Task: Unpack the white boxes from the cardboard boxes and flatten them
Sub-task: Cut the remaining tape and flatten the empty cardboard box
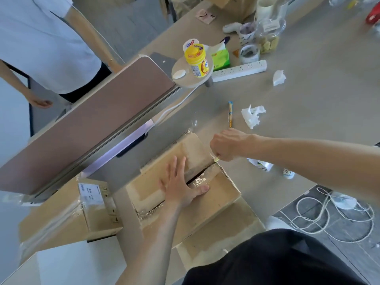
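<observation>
Black clothes (277, 260): closest to us, down at 5 o'clock, on the person doing the job.
Left hand (181, 186): flat and loose, fingers spread, pressing down on top of the cardboard box (224, 192).
Cardboard box: at about 6 o'clock, by the near edge of the table (308, 112); its top flaps are down with a dark crack between them.
Shiny tape (200, 178): crinkled along the crack, right by the left thumb.
Right hand (226, 145): at 2 o'clock from the left hand, curled into a tight fist at the far end of the crack, gripping a small yellow thing (216, 160) (too tiny to tell what it is).
Second box (61, 219): at 8 o'clock, with a white label and clear tape, apart from the first one.
Screen (92, 124): big, seen from its back, at 10 o'clock.
Yellow jar (196, 58): at 12 o'clock on a little round shelf.
Tissues (253, 116): crumpled, at 2 o'clock on the table.
String (329, 219): looped on the floor at 4 o'clock.
Another person (41, 38): standing at 10 o'clock in a white top.
</observation>
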The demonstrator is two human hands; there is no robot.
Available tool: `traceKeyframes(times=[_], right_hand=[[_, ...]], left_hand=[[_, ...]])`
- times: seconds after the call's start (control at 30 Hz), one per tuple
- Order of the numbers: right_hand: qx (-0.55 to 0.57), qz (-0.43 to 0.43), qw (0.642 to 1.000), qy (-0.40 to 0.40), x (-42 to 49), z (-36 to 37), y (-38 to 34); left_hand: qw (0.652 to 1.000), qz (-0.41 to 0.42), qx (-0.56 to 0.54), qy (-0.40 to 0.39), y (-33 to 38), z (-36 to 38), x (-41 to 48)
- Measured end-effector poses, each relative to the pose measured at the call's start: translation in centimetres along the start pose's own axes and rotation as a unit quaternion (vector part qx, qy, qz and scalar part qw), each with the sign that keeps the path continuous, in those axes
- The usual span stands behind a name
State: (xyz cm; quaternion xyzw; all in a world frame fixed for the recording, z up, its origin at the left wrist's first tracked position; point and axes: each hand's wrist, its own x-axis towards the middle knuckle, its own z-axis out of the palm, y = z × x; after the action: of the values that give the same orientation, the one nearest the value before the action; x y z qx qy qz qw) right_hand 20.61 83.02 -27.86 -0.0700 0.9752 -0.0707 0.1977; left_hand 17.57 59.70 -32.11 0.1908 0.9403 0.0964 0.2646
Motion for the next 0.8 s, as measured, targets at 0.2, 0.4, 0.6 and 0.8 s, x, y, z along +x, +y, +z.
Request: traceKeyframes(times=[0.2, 0.4, 0.6, 0.8], right_hand=[[0.080, 0.008, 0.996, 0.033, -0.7, 1.5, 1.4], [0.209, 0.071, 0.974, 0.059, -1.5, 2.9, 2.2], [0.371, 0.143, 0.911, 0.109, -3.5, 5.4, 1.3], [0.439, 0.189, 0.861, 0.174, -4.3, 5.8, 1.0]], left_hand=[[1.000, -0.014, 0.007, -0.001, 0.4, -0.4, -0.1], [1.000, -0.006, 0.028, 0.002, 0.4, -1.1, -0.1], [0.998, 0.009, 0.057, 0.021, 0.6, -3.5, 0.4], [0.996, -0.045, 0.071, -0.021, 2.5, -3.3, 1.8]])
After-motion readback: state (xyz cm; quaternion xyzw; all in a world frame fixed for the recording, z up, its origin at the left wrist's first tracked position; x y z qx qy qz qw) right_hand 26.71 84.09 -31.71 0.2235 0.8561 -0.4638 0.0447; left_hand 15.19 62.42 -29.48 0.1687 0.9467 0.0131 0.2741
